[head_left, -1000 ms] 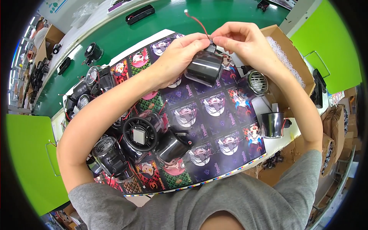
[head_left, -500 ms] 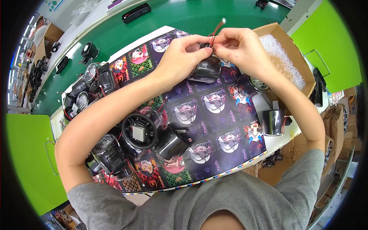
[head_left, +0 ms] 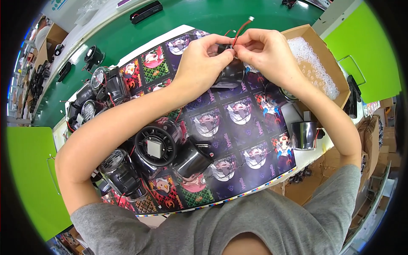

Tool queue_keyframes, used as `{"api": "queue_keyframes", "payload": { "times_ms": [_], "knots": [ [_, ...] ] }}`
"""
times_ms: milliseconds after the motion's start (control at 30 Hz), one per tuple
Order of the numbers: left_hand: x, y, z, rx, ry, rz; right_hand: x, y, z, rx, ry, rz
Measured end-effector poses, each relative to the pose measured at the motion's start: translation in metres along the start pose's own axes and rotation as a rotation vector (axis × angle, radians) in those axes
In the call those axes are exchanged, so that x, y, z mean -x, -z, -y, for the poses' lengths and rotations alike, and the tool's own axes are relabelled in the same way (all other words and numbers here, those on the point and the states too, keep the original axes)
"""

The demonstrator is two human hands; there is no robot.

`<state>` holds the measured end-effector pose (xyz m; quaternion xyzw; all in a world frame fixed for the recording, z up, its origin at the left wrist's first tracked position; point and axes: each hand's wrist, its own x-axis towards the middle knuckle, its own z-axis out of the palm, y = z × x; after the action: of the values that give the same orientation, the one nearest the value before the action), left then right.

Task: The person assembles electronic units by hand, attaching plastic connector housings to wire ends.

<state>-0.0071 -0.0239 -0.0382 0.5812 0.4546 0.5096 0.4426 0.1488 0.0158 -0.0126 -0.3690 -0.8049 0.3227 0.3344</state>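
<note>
Fingers of my left hand [head_left: 199, 61] hold a glossy black cylindrical plastic housing [head_left: 231, 73] by its upper left side, thumb bent across it. The fingers of my right hand [head_left: 272, 51] are pinched narrow at the base of a thin red-and-dark wire lead [head_left: 242, 29]. The lead slants away from me and to the right, its small white plug [head_left: 251, 18] free beyond my fingertips. The housing sits directly below where both hands meet, over the far part of a colourful printed sheet [head_left: 231, 132]. My left hand covers more of it and is the nearer; with so much hidden, I cannot tell its long axis. An open brown cardboard box [head_left: 335, 63] stands beyond my right wrist.
</note>
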Motion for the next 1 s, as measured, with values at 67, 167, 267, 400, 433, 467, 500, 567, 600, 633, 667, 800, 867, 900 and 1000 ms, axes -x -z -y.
{"api": "queue_keyframes", "payload": {
  "times_ms": [67, 167, 267, 400, 433, 467, 500, 567, 600, 633, 667, 800, 867, 900, 1000],
  "knots": [
    [0.001, 0.001, -0.004, -0.098, 0.041, -0.003, 0.0, -0.001, 0.0, -0.012, -0.014, -0.005],
    [0.001, 0.0, 0.001, -0.051, -0.023, -0.03, 0.001, -0.003, 0.001, -0.068, -0.062, -0.024],
    [-0.001, 0.0, 0.006, -0.079, -0.1, -0.08, 0.001, -0.004, -0.006, -0.129, -0.125, -0.043],
    [-0.002, 0.007, 0.01, -0.19, -0.179, -0.071, 0.005, -0.01, -0.003, -0.075, -0.056, -0.063],
    [-0.003, 0.008, 0.011, -0.184, -0.188, -0.066, 0.005, -0.012, -0.002, -0.076, -0.058, -0.063],
    [-0.003, 0.009, 0.011, -0.178, -0.2, -0.061, 0.005, -0.014, -0.001, -0.035, 0.003, -0.083],
    [-0.003, 0.009, 0.011, -0.178, -0.2, -0.06, 0.005, -0.014, 0.0, 0.006, 0.063, -0.103],
    [-0.003, 0.008, 0.012, -0.14, -0.238, -0.056, 0.005, -0.015, -0.001, 0.085, 0.135, -0.096],
    [-0.003, 0.009, 0.013, -0.14, -0.235, -0.055, 0.005, -0.015, -0.001, 0.163, 0.208, -0.088],
    [-0.004, 0.01, 0.014, -0.133, -0.242, -0.044, 0.005, -0.015, -0.001, 0.163, 0.205, -0.088],
    [-0.005, 0.01, 0.013, -0.127, -0.25, -0.034, 0.005, -0.014, 0.0, 0.267, 0.276, -0.091],
    [-0.006, 0.012, 0.01, -0.14, -0.24, -0.001, 0.005, -0.007, 0.002, 0.496, 0.412, -0.052],
    [-0.003, 0.01, 0.01, -0.117, -0.237, 0.022, 0.006, -0.006, 0.002, 0.566, 0.493, -0.064],
    [-0.003, 0.012, 0.01, -0.13, -0.254, 0.037, 0.006, -0.006, 0.002, 0.635, 0.575, -0.076],
    [-0.003, 0.013, 0.012, -0.134, -0.283, 0.053, 0.007, -0.005, 0.003, 0.706, 0.598, -0.056]
  ]
}}
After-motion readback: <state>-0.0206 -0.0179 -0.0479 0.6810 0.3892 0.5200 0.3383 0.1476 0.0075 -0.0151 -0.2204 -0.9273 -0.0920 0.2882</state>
